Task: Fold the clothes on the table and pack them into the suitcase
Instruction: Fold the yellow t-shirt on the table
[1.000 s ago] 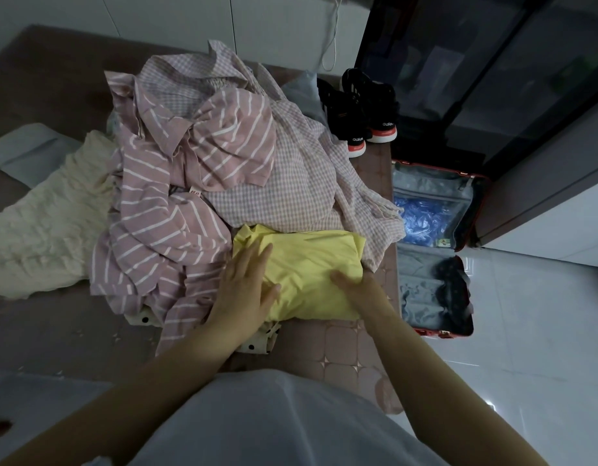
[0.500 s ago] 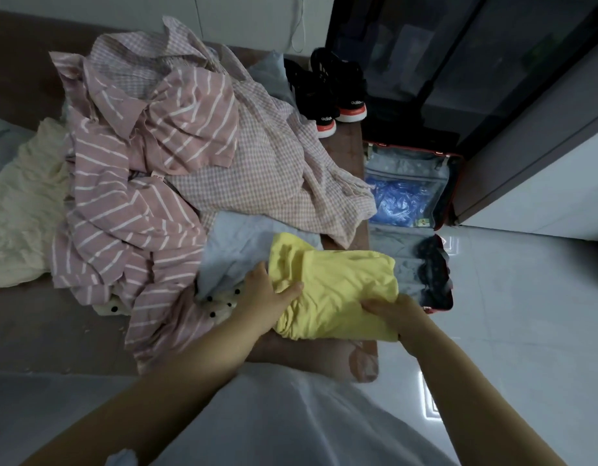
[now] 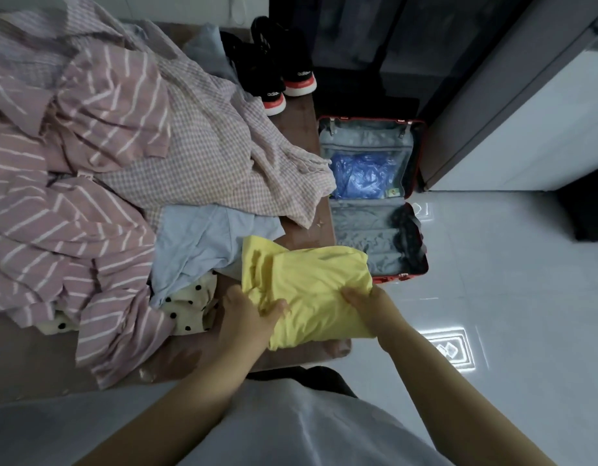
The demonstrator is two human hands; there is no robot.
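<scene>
Now the folded yellow garment (image 3: 311, 290) is held over the table (image 3: 301, 129) edge, near the open suitcase (image 3: 371, 227): left hand (image 3: 247, 317) pinches its near-left edge, right hand (image 3: 368, 304) grips its right end.

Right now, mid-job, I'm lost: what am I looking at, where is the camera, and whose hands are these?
There is no machine here. A person works with bare hands, and the single picture comes from a camera on their head, looking down. The left hand and right hand grip a folded yellow garment at the table edge. On the table lie a pink striped shirt, a checked shirt, a light blue garment, a polka-dot piece and, at the far end, black sneakers. The open suitcase lies on the floor beside it.
</scene>
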